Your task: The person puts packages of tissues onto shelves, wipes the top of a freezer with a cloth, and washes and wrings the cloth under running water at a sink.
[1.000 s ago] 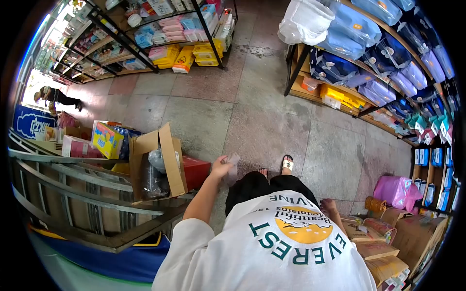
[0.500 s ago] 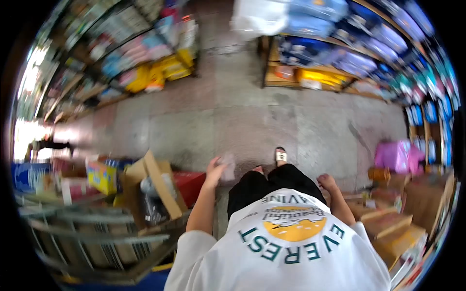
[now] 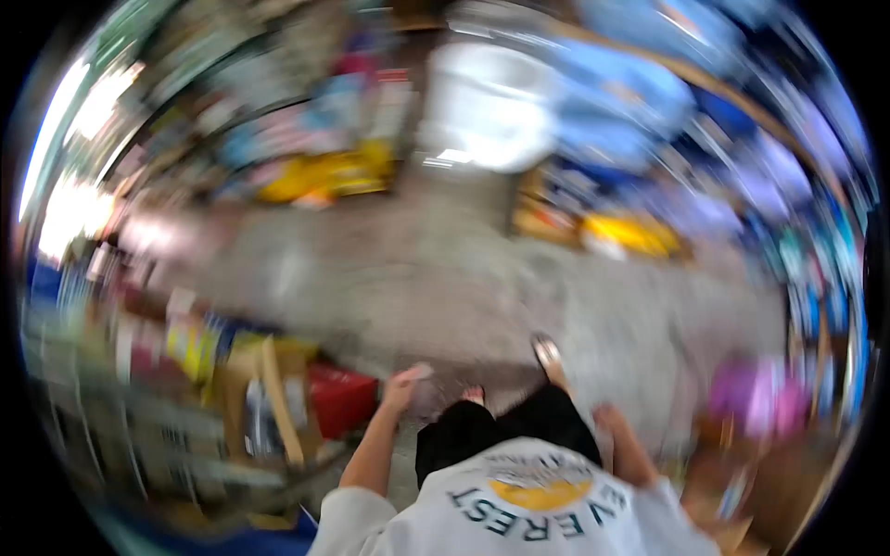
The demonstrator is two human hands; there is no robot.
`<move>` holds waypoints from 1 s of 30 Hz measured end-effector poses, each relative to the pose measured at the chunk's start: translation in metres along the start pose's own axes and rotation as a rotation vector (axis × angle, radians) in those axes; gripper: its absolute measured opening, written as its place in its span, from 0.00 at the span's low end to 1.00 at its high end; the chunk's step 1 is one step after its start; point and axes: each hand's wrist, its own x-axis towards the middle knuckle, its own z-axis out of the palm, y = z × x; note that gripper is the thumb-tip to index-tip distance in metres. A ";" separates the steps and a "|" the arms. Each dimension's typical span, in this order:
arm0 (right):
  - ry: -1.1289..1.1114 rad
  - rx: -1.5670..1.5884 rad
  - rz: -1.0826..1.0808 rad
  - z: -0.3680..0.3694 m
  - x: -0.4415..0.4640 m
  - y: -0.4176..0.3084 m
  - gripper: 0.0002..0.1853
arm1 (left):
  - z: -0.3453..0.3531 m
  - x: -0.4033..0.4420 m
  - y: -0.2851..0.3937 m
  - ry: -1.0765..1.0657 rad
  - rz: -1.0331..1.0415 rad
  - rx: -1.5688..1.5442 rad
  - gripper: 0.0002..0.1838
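My left hand is held out to the left of my black shorts, its fingers closed on a thin, pale, see-through piece of plastic. Blur hides the plastic's exact shape. A red box is close to my left forearm. On the other side, my right hand hangs beside my leg over the floor. Its fingers are smeared by motion, and I see no object in it.
Shelves with blue packs and a white wrapped bundle stand ahead on the right. Yellow packs line the left shelf. An opened carton sits at left, a pink-purple package at right. Tiled floor lies between.
The view has tilted up and blurred, so shelves and floor sit lower in it. My feet have shifted in a step. The plastic stays in my left hand.
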 end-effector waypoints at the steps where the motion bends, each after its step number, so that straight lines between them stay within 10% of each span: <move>1: -0.113 0.141 0.103 -0.016 -0.005 0.011 0.14 | 0.026 -0.025 0.038 0.108 0.039 0.235 0.14; 4: -0.082 0.233 0.021 -0.054 -0.005 0.070 0.16 | 0.074 -0.005 0.032 0.289 0.145 0.262 0.12; 7: -0.147 0.773 0.668 -0.115 -0.014 0.116 0.12 | 0.121 -0.015 0.053 0.380 0.200 0.227 0.10; 9: -0.175 0.788 0.675 -0.146 0.010 0.161 0.08 | 0.136 -0.026 0.059 0.408 0.058 0.095 0.09; 13: -0.213 0.422 0.285 -0.145 0.095 0.268 0.07 | 0.161 -0.067 0.041 0.515 -0.083 -0.314 0.12; 16: -0.142 0.451 0.420 -0.187 0.152 0.245 0.07 | 0.169 -0.097 0.033 0.710 -0.232 -0.545 0.15; 24: -0.149 0.685 0.470 -0.187 0.269 0.175 0.10 | 0.168 -0.141 -0.069 0.841 -0.630 -0.116 0.24; 30: -0.225 -0.032 0.148 -0.171 0.319 0.212 0.15 | 0.191 -0.147 -0.113 0.946 -0.662 0.200 0.19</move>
